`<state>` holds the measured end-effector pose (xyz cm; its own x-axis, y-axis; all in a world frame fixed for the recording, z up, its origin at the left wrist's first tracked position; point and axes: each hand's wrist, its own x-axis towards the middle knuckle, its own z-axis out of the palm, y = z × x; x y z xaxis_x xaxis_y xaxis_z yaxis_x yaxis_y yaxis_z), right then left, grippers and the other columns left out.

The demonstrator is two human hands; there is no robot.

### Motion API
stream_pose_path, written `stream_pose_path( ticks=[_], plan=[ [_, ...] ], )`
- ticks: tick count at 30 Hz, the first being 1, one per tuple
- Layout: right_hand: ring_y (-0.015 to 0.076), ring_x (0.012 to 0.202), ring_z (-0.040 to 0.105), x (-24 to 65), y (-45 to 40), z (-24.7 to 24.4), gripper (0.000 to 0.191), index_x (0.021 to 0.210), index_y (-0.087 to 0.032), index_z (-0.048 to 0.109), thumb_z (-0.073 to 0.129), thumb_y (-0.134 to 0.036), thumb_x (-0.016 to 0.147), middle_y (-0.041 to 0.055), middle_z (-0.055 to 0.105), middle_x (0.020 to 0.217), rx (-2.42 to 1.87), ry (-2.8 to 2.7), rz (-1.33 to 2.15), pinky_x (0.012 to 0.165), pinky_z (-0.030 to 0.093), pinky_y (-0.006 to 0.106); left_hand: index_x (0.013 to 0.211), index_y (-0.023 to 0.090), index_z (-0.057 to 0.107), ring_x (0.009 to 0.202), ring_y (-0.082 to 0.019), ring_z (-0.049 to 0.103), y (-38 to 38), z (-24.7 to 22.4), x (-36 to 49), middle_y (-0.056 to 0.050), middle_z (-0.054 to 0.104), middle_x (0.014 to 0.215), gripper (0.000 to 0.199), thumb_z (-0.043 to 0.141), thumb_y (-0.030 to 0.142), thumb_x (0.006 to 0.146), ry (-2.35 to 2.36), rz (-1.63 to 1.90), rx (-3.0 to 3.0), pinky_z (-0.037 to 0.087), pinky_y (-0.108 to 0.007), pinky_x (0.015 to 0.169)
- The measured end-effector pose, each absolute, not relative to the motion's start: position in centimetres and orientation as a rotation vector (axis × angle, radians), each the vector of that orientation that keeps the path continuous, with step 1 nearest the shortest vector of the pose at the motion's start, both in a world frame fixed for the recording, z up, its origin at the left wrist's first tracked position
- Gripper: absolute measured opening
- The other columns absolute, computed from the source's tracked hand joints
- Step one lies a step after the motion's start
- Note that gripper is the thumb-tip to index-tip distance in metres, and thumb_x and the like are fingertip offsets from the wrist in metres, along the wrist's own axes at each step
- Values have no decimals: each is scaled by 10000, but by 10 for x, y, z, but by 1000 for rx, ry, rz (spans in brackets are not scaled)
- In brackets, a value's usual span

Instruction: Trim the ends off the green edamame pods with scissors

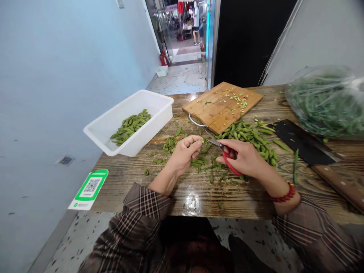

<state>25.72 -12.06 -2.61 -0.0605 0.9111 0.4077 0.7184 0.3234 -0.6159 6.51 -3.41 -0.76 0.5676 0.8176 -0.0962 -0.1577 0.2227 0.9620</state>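
Observation:
My left hand (183,154) is closed in a pinch, and the green tip of an edamame pod (203,140) shows at its fingertips. In my right hand (246,157) is a pair of scissors with red handles (231,163). Its parted blades point left, close to the pod's tip. Beside the right hand lies a heap of edamame pods (250,136). Smaller pods and trimmed bits (170,144) are scattered beneath and around both hands. On the left, a white plastic bin (153,127) holds more whole pods (132,127).
A wooden cutting board (210,108) with chopped bits lies behind the hands. To the right are a cleaver (298,140) and a clear bag of greens (327,102). A QR-code card (88,189) lies at the wooden table's (176,201) left corner. A person (196,22) stands beyond the doorway.

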Motion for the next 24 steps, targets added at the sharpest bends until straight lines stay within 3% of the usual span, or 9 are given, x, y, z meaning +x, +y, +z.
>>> stream_pose_path(
  ticks=[6,9,13,18,24],
  plan=[
    [146,649,554,253,-121,-27,390,1117,-158,656,653,-405,815,43,637,783,-1397,-1866,372,611,462,259,810,139,594,457,-47,311,-35,-13,66,62,438,534,267,683,383,747,730,732,1353,217,-203,467],
    [160,683,587,252,-121,-29,387,1123,-163,660,659,-391,810,62,670,850,-1421,-1867,382,639,472,267,770,141,612,582,-75,444,-35,-14,67,27,540,644,171,688,286,720,761,782,1572,342,-215,594],
    [166,702,598,253,-121,-29,376,1115,-179,662,652,-407,816,66,680,883,-1426,-1866,370,647,474,270,713,139,618,649,-94,479,-33,-14,65,30,538,644,64,668,161,680,821,739,1804,373,-233,688],
    [151,651,563,253,-121,-30,384,1128,-172,653,646,-405,823,51,665,821,-1418,-1869,352,630,467,269,887,149,688,767,-125,555,-29,-16,61,-14,636,798,182,678,257,741,767,819,1624,413,-256,776],
    [168,740,612,253,-122,-33,346,1147,-192,641,621,-358,844,67,693,926,-1416,-1924,369,685,480,272,798,137,700,805,-138,570,-32,-15,62,-35,672,829,170,694,302,757,681,735,1616,413,-264,823]
  ],
)
